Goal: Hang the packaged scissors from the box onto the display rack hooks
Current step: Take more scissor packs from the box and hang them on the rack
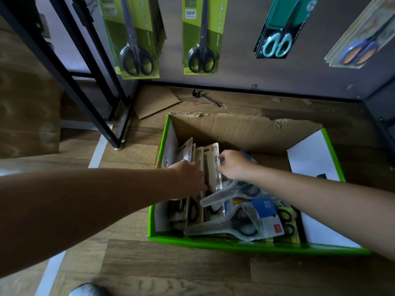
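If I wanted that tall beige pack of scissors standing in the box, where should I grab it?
Probably pinch the top edge of the beige pack, by its hanging hole, coming from above. It stands on end, squeezed between neighbours in the box, so only that top end sticks up free.

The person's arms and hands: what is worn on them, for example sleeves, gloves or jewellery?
The left forearm and the right forearm are bare up to the frame edge; no sleeve shows. The left hand and the right hand wear no gloves. No watch, bracelet or ring is visible.
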The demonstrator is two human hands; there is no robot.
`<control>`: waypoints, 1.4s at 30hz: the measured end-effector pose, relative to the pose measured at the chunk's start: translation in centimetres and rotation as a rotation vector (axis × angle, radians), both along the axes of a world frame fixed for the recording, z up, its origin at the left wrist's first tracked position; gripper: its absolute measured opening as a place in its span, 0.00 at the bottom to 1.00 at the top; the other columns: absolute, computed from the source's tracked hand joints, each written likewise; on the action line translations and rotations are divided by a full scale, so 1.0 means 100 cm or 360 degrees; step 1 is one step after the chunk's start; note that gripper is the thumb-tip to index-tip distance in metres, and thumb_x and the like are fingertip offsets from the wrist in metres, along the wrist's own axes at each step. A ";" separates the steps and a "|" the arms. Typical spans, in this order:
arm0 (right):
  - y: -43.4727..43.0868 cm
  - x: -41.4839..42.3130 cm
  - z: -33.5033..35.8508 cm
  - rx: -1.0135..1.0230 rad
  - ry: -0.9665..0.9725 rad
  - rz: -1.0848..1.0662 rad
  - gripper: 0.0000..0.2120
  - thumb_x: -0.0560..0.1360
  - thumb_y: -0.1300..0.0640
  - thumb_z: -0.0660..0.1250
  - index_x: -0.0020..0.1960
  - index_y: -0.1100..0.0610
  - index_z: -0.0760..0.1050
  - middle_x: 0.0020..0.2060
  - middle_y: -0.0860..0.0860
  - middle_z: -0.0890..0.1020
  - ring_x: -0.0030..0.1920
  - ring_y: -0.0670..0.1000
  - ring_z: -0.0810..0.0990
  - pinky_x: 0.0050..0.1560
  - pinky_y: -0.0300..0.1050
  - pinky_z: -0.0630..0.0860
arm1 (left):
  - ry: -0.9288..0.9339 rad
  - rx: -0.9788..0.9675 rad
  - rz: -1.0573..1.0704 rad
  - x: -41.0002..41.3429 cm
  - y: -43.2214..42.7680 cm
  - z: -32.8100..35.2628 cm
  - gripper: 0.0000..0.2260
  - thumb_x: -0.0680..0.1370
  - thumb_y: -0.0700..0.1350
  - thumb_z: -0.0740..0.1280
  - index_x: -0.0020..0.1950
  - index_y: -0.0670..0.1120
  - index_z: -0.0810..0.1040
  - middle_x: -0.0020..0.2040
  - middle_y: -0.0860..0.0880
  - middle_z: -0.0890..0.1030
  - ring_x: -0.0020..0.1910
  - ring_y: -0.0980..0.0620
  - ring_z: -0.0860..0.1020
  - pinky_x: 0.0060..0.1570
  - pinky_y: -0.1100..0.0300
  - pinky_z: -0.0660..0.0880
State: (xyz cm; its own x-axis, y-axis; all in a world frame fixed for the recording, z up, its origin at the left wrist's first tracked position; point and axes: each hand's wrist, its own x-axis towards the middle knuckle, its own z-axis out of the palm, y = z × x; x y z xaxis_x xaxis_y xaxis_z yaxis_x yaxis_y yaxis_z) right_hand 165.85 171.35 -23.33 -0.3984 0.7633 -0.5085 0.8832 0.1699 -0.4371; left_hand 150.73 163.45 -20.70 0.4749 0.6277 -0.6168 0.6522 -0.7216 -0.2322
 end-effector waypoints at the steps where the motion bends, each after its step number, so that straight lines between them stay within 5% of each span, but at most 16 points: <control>1: -0.001 0.001 -0.002 -0.0045 0.0052 -0.0085 0.09 0.77 0.59 0.65 0.57 0.60 0.74 0.47 0.57 0.82 0.45 0.56 0.82 0.47 0.54 0.80 | -0.0023 0.0000 0.0031 0.001 0.000 0.000 0.21 0.81 0.44 0.61 0.74 0.52 0.62 0.69 0.45 0.69 0.68 0.41 0.69 0.59 0.47 0.74; 7: -0.001 -0.003 0.001 -0.0121 0.0190 -0.0192 0.02 0.76 0.59 0.69 0.46 0.55 0.76 0.45 0.56 0.84 0.47 0.55 0.83 0.52 0.56 0.80 | -0.0077 -0.0025 0.0296 -0.001 -0.010 0.011 0.27 0.80 0.41 0.64 0.77 0.52 0.58 0.70 0.41 0.66 0.67 0.40 0.69 0.54 0.47 0.75; 15: -0.011 -0.040 0.000 -0.0554 0.0203 -0.0267 0.11 0.78 0.58 0.67 0.59 0.60 0.72 0.49 0.56 0.80 0.39 0.49 0.80 0.29 0.37 0.75 | -0.0080 0.0051 0.0268 -0.007 -0.015 0.024 0.23 0.81 0.38 0.59 0.75 0.48 0.60 0.68 0.41 0.69 0.65 0.40 0.71 0.53 0.46 0.76; 20: -0.017 -0.054 -0.014 -0.0349 0.0081 -0.0311 0.19 0.76 0.57 0.69 0.63 0.63 0.71 0.53 0.59 0.79 0.52 0.56 0.80 0.52 0.48 0.79 | -0.0096 0.0065 0.0217 -0.012 -0.016 0.030 0.22 0.82 0.38 0.59 0.75 0.48 0.61 0.66 0.41 0.71 0.63 0.40 0.73 0.52 0.48 0.75; 23: -0.022 -0.063 -0.020 -0.0290 0.0011 -0.0292 0.11 0.76 0.60 0.68 0.57 0.62 0.75 0.50 0.57 0.80 0.50 0.55 0.79 0.52 0.48 0.77 | -0.0106 0.0050 0.0238 -0.016 -0.018 0.029 0.22 0.81 0.40 0.61 0.74 0.49 0.62 0.66 0.41 0.71 0.63 0.41 0.73 0.52 0.49 0.75; 27: -0.027 -0.070 -0.027 -0.0293 0.0142 -0.0341 0.02 0.77 0.63 0.65 0.49 0.60 0.75 0.52 0.57 0.78 0.58 0.59 0.78 0.60 0.49 0.75 | -0.0162 0.0060 0.0246 -0.020 -0.021 0.028 0.21 0.82 0.41 0.59 0.74 0.51 0.61 0.65 0.42 0.71 0.63 0.42 0.72 0.54 0.49 0.74; 34: -0.004 -0.038 -0.017 -0.0153 0.0279 -0.0548 0.22 0.70 0.56 0.74 0.59 0.58 0.69 0.51 0.55 0.77 0.52 0.55 0.78 0.48 0.48 0.77 | -0.0241 0.0138 0.0210 -0.028 -0.011 0.042 0.19 0.82 0.39 0.55 0.73 0.50 0.61 0.64 0.44 0.69 0.63 0.44 0.70 0.50 0.53 0.74; 42: 0.032 0.038 0.026 -0.0472 0.0548 -0.0328 0.16 0.71 0.52 0.75 0.55 0.56 0.78 0.48 0.56 0.85 0.48 0.56 0.85 0.55 0.58 0.80 | -0.0531 0.0359 0.0157 0.021 0.019 0.065 0.21 0.82 0.45 0.57 0.76 0.52 0.61 0.72 0.46 0.64 0.68 0.46 0.66 0.55 0.55 0.75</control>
State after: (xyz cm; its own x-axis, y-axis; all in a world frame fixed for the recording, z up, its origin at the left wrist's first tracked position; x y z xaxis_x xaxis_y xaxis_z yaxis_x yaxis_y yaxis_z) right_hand 169.69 174.54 -20.71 -0.4376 0.6860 -0.5813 0.6814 -0.1688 -0.7122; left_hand 152.87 165.34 -14.20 0.5565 0.7820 -0.2807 0.7818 -0.6072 -0.1415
